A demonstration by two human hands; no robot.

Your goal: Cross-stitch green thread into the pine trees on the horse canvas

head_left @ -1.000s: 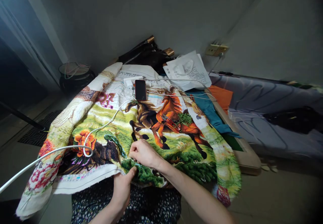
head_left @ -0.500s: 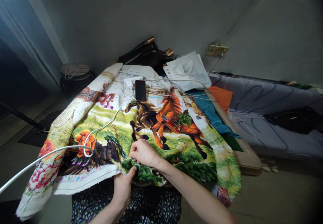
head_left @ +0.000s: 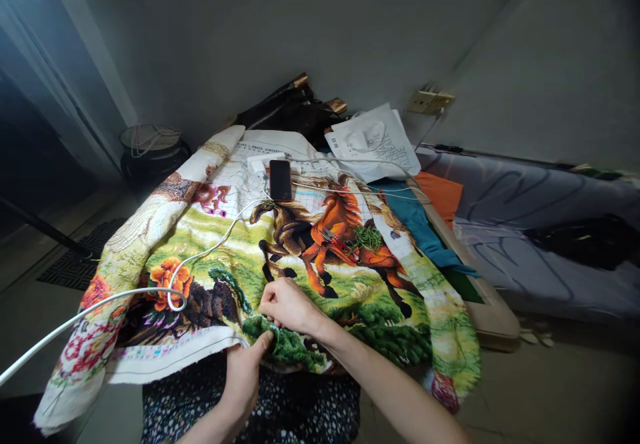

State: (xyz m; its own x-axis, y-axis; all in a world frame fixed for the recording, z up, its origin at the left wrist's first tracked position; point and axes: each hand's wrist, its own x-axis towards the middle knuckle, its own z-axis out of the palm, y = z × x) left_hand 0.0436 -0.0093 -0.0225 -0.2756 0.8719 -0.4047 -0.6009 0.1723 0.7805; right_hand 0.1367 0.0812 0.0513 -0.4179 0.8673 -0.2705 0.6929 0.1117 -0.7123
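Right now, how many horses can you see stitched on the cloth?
2. A brown horse runs at the middle of the embroidered cloth, below the phone. An orange horse is beside it, under scissors and green thread. Folds may hide more.

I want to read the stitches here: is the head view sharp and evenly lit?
Head view: embroidered cloth and both hands, left hand and right hand, fairly sharp; corners darken, left edge deep in shadow; straight lines bow from wide-lens distortion; no strong glare.

Counter [head_left: 493, 321]: embroidered cloth [head_left: 210, 244] draped across it, under right hand [head_left: 287, 305]; teal fabric [head_left: 417, 224] beyond hand, rightward.
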